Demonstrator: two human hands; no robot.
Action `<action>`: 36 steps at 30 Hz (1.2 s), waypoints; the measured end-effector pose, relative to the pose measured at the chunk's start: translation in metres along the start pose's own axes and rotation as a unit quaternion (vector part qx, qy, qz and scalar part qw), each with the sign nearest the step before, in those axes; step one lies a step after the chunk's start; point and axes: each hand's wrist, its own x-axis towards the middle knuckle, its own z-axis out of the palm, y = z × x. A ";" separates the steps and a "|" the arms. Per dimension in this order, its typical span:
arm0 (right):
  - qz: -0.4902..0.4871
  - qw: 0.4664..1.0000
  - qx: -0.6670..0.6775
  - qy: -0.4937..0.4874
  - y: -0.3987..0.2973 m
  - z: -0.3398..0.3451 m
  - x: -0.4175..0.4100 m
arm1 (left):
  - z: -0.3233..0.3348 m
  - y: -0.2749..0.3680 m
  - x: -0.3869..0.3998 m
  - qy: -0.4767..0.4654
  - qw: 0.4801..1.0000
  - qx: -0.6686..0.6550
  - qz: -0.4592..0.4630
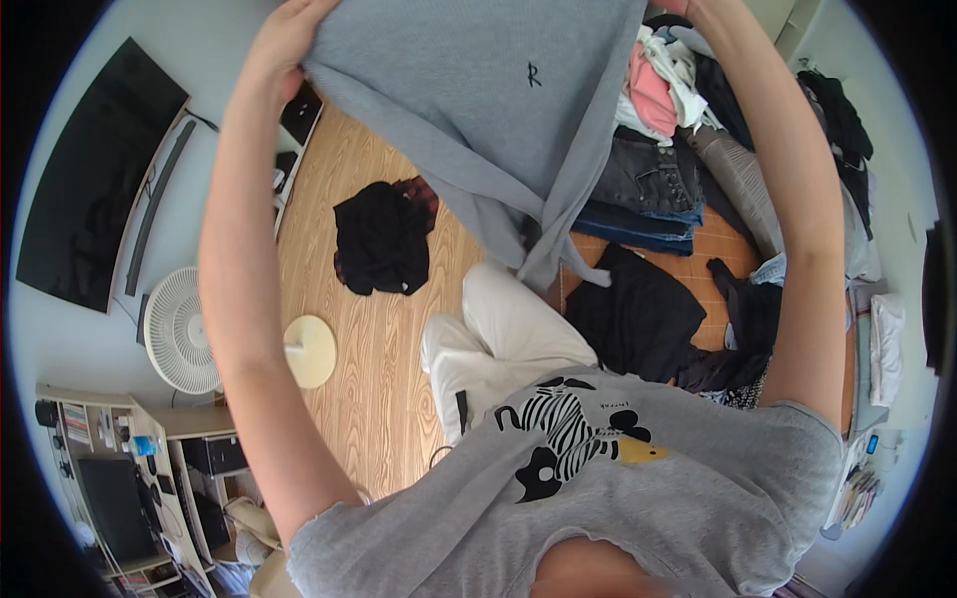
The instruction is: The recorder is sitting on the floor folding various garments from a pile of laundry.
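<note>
A blue-grey knit garment with a small black letter on it is stretched out in the air before me. My left hand grips its left side, the fingers partly cut off by the top edge. At the other side my right hand holds it, and only a sliver of that hand is in view. The garment's lower part hangs in crossed folds, with narrow ends dangling above my white trousers. Its upper part lies beyond the picture.
Folded jeans, a black garment and a heap of clothes lie on the brown mat at right. Black clothing rests on the wooden floor. A pedestal fan and a wall television are at left.
</note>
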 end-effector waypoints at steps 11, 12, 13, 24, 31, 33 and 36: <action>-0.016 0.977 -0.207 0.045 -0.104 -0.035 -0.009 | -0.039 0.058 0.059 -0.038 0.984 0.172 0.036; -0.023 0.977 -0.208 0.050 -0.110 -0.034 -0.012 | -0.041 0.065 0.058 -0.038 0.983 0.174 0.044; -0.025 0.974 -0.218 0.054 -0.116 -0.032 -0.016 | -0.044 0.071 0.057 -0.054 0.980 0.184 0.061; -0.089 0.967 -0.236 0.044 -0.141 -0.026 0.006 | -0.070 0.102 0.055 0.002 0.977 0.202 0.071; -0.085 0.963 -0.254 0.024 -0.146 -0.017 0.016 | -0.100 0.103 0.060 -0.001 0.973 0.221 0.061; -0.084 0.958 -0.271 0.034 -0.150 -0.016 0.016 | -0.105 0.101 0.060 0.005 0.970 0.233 0.066; -0.086 0.961 -0.258 0.045 -0.152 -0.015 0.014 | -0.111 0.109 0.052 0.006 0.958 0.277 0.073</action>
